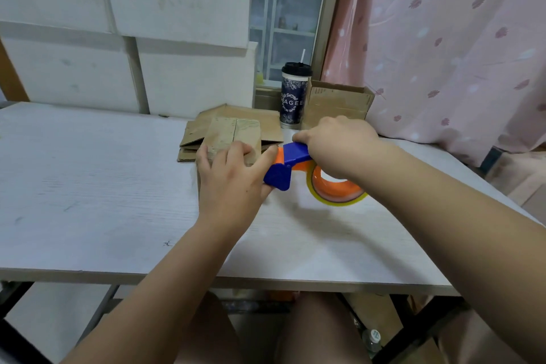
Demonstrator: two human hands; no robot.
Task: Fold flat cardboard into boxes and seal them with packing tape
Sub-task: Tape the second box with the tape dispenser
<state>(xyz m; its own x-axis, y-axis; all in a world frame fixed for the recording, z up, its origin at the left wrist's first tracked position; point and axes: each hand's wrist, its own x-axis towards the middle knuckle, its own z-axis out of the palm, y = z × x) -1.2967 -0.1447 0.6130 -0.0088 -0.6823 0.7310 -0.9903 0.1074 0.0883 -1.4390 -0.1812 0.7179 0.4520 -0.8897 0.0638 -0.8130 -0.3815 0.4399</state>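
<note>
A small folded brown cardboard box is held down near the middle of the white wooden table by the left hand. The fingers are laid flat on its top and the thumb is stretched towards the blue-and-orange plastic tape dispenser. The dispenser's handle is gripped by the right hand, and its nose appears to be set against the box's right edge, though contact is obscured. A stack of flat brown cardboard blanks is seen just behind the box.

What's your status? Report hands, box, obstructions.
Left hand presses box. Right hand grips tape dispenser beside box. Cup and flat cardboard behind, not in the way.
</note>
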